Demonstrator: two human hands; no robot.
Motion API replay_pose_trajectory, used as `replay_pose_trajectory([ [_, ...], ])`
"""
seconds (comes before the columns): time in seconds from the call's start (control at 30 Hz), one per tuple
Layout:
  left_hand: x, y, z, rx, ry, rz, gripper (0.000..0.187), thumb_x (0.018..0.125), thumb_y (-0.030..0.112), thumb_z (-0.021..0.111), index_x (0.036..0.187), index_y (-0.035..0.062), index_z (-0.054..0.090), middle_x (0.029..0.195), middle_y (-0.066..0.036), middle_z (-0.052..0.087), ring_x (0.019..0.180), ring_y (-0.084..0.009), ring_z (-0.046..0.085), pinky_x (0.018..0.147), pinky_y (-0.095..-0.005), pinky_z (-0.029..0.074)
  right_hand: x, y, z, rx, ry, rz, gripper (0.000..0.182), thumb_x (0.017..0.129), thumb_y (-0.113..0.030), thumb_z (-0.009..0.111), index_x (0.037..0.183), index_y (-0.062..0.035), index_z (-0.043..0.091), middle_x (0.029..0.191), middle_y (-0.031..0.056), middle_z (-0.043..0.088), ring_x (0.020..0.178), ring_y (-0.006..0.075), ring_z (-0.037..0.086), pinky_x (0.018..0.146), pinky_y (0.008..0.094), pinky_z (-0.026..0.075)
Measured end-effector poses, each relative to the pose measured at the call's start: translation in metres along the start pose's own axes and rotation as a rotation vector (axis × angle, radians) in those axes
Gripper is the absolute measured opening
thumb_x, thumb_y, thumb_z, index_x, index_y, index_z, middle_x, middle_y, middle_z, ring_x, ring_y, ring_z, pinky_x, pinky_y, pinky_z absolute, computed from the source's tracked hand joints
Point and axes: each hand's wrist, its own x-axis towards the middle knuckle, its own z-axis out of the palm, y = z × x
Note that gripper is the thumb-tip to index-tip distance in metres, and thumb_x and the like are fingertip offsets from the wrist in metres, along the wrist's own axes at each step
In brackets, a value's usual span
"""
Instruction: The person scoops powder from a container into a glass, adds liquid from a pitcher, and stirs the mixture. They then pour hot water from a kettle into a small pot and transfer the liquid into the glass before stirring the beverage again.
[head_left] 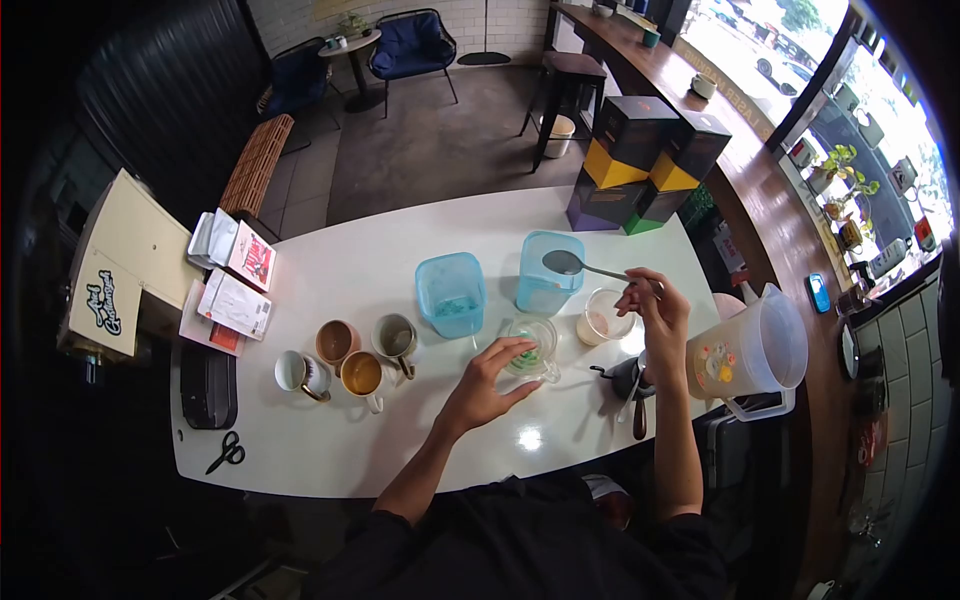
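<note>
My right hand (655, 300) is closed on the handle of a metal spoon (563, 262), whose bowl hangs over the right blue container (549, 285). My left hand (492, 385) has its fingers apart and rests against a clear glass cup (540, 345) with something green in it. Just right of the glass cup stands a clear plastic cup (604, 318) with a little pale content. The other blue container (451, 298), holding some liquid, stands behind my left hand.
Several mugs (361, 372) stand left of my hands. A large plastic pitcher (745, 350) and a dark pot (628, 378) are at the right. Stacked boxes (640, 150) rise at the back right. Scissors (228, 452) and coffee bags (235, 300) lie at the left.
</note>
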Motion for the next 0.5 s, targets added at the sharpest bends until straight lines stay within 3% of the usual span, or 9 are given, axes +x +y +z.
replay_pose_trajectory([
  [0.2, -0.021, -0.020, 0.007, -0.062, 0.176, -0.139, 0.067, 0.081, 0.011, 0.080, 0.140, 0.0036, 0.049, 0.136, -0.017, 0.053, 0.124, -0.0303, 0.055, 0.103, -0.0418, 0.049, 0.032, 0.012, 0.018, -0.316, -0.204, 0.036, 0.021, 0.097, -0.005, 0.054, 0.109, 0.0047, 0.068, 0.082, 0.0112, 0.064, 0.068, 0.0147, 0.064, 0.064, 0.0293, 0.053],
  [0.37, -0.022, -0.029, 0.017, -0.064, 0.156, -0.152, 0.080, 0.081, 0.013, 0.080, 0.147, 0.0037, 0.037, 0.142, -0.019, 0.044, 0.132, -0.0320, 0.048, 0.107, -0.0438, 0.045, 0.043, 0.016, 0.027, -0.549, -0.288, 0.083, 0.020, 0.095, -0.005, 0.056, 0.108, 0.0045, 0.068, 0.087, 0.0158, 0.069, 0.065, 0.0194, 0.067, 0.063, 0.0337, 0.053],
  [0.5, -0.021, -0.037, 0.024, -0.021, 0.141, -0.181, 0.088, 0.079, 0.016, 0.083, 0.149, 0.0026, 0.031, 0.147, -0.019, 0.041, 0.137, -0.0304, 0.044, 0.111, -0.0458, 0.041, 0.038, 0.021, 0.026, -0.547, -0.276, 0.104, 0.021, 0.096, -0.008, 0.058, 0.111, 0.0041, 0.067, 0.088, 0.0169, 0.071, 0.064, 0.0204, 0.067, 0.063, 0.0336, 0.053],
])
